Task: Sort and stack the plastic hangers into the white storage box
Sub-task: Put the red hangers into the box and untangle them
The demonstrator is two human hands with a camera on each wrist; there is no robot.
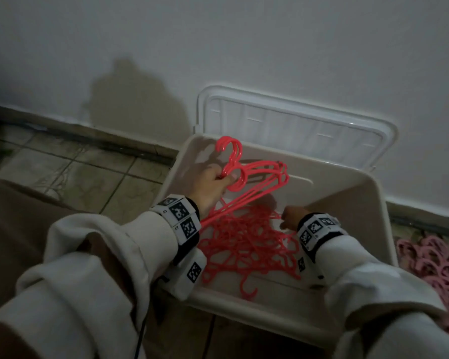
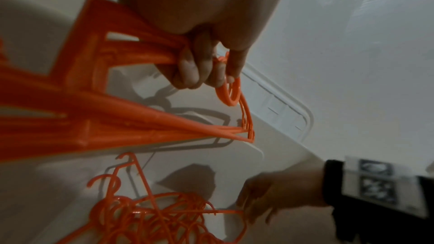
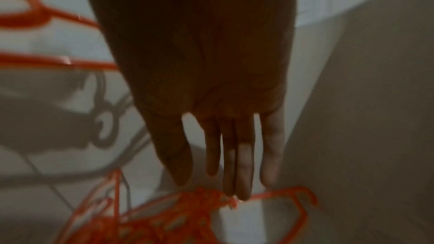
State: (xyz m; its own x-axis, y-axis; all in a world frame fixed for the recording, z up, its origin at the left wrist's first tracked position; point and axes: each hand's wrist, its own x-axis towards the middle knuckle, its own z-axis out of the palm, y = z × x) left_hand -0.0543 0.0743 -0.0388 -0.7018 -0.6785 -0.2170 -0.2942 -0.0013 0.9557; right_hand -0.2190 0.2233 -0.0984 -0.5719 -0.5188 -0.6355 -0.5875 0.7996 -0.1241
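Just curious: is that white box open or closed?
Open. The box has its lid tipped back against the wall, and loose hangers lie inside.

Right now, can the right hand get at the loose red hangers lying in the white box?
Probably yes. The right hand is already inside the open white box, its straight fingers at the tangled hangers; nothing covers them.
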